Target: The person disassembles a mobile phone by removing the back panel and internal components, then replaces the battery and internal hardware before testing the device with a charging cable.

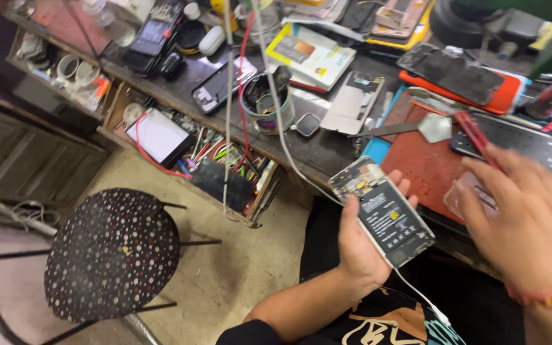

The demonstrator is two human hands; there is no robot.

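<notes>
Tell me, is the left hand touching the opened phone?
Touching. The head view shows the left hand wrapped around the opened phone, thumb on one edge, fingertips along the other.
</notes>
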